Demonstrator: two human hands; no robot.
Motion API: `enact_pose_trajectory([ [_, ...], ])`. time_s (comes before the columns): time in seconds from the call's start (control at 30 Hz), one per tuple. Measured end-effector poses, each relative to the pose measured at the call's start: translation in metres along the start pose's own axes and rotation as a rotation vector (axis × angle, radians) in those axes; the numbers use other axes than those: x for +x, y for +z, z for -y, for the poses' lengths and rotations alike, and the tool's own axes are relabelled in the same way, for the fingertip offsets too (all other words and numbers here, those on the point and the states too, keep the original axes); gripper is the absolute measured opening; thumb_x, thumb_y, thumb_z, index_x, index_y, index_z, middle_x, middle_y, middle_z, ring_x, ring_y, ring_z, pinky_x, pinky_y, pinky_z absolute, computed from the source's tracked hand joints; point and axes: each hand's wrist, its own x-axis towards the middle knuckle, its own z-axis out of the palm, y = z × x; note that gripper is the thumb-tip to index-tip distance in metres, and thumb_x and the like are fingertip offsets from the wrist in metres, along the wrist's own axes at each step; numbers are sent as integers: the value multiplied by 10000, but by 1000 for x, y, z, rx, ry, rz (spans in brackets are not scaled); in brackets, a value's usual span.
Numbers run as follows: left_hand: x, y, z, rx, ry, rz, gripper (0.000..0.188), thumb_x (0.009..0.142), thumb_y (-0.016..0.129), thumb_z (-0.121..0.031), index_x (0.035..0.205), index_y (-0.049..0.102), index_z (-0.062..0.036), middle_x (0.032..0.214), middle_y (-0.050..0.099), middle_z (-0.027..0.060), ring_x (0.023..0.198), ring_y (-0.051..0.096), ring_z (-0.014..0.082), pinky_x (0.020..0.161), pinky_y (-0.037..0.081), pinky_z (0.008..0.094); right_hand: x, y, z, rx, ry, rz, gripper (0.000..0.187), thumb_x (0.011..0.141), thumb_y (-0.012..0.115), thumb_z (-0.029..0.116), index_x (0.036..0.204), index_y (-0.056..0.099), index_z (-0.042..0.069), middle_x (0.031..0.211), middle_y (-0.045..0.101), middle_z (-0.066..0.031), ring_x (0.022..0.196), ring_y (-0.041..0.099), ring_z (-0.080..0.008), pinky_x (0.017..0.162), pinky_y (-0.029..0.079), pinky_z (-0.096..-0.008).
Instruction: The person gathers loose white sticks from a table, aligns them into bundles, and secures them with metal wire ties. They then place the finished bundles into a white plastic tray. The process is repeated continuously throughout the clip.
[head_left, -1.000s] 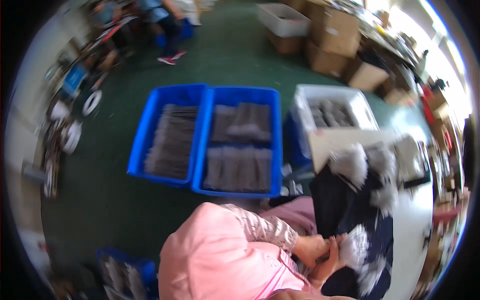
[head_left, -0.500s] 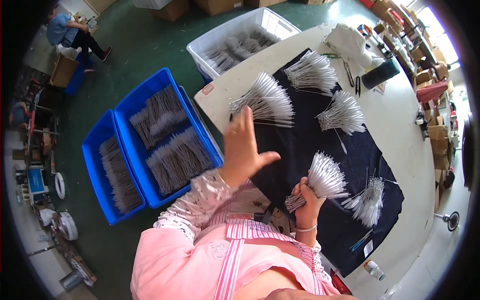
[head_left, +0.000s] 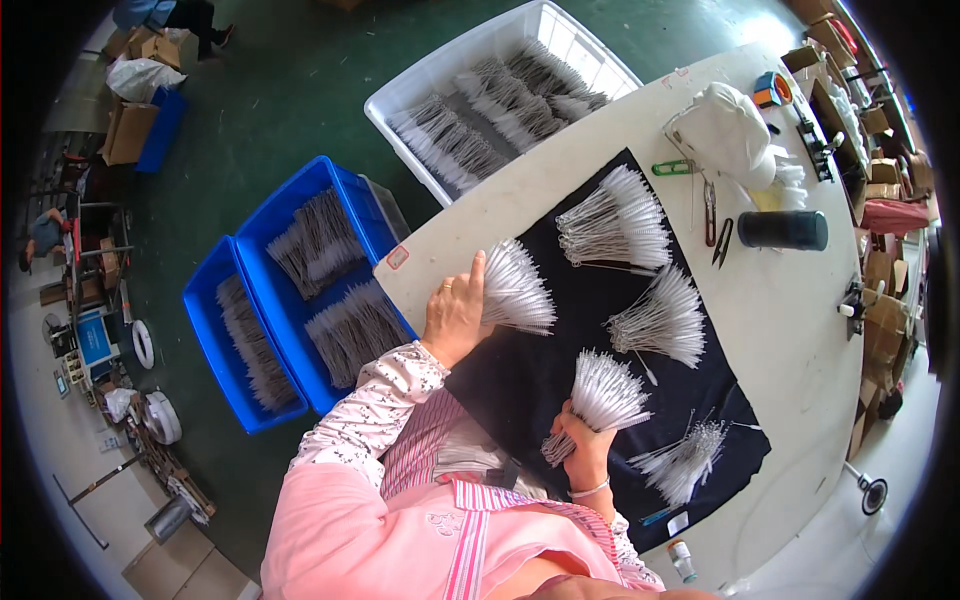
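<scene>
My right hand [head_left: 586, 450] is closed round the wire handles of a bundle of small white-bristled wire brushes [head_left: 608, 390], bristles pointing up and away. At the left edge of the dark cloth [head_left: 530, 390], my left hand [head_left: 455, 318] is wrapped about the handle end of another brush bundle [head_left: 520, 290]; its handles are hidden by the hand. Further bundles lie fanned on the cloth: one at the far end [head_left: 620, 220], one to the right [head_left: 662, 318], and a looser one [head_left: 685, 460] near my right hand.
Blue bins [head_left: 338, 165] and a white bin [head_left: 385, 105] of brushes stand left of and beyond the pale table [head_left: 790, 400]. On the table are scissors [head_left: 722, 243], a green-handled tool [head_left: 674, 167], a dark cylinder [head_left: 783, 230], a white cloth-like item [head_left: 725, 130] and a small bottle [head_left: 682, 560].
My left hand has come down from above the cloth's edge onto the handle end of the left bundle. My right hand keeps its bundle. The whole view has shifted.
</scene>
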Motion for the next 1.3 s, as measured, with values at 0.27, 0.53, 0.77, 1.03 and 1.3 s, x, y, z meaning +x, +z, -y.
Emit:
enact_pose_trajectory([
  [0.27,28,1,18,-115,-68,211,1049,577,799,-129,1405,167,3,1044,583,223,932,591,392,828,475,439,-4,54,47,-133,60,-68,249,650,605,-50,890,553,-12,725,566,-80,535,547,-181,489,452,-301],
  [0.53,59,-35,45,-520,-272,457,961,582,751,-231,1366,264,32,970,633,232,812,653,363,855,497,429,1,94,75,-72,66,-72,249,682,624,-13,920,548,-5,721,569,-76,556,564,-181,515,472,-306],
  [0.77,63,-40,83,-1605,-579,509,485,664,736,-30,1093,515,19,886,634,104,786,661,211,698,566,346,-2,92,87,-18,108,-93,193,680,608,-23,864,552,-14,719,559,-81,557,550,-180,511,447,-297],
  [1.03,33,-46,102,-2113,-766,-72,347,742,678,-121,1041,571,19,894,639,104,790,643,225,757,556,375,1,50,101,-17,98,-39,209,687,630,26,876,547,-10,724,566,-85,544,552,-189,516,454,-299],
  [1.3,-14,-84,115,-2348,-768,-481,288,753,679,-134,967,581,31,866,640,120,773,632,245,741,537,360,16,-6,117,-102,37,25,239,695,652,31,911,561,-15,748,574,-76,531,556,-180,498,472,-301],
])
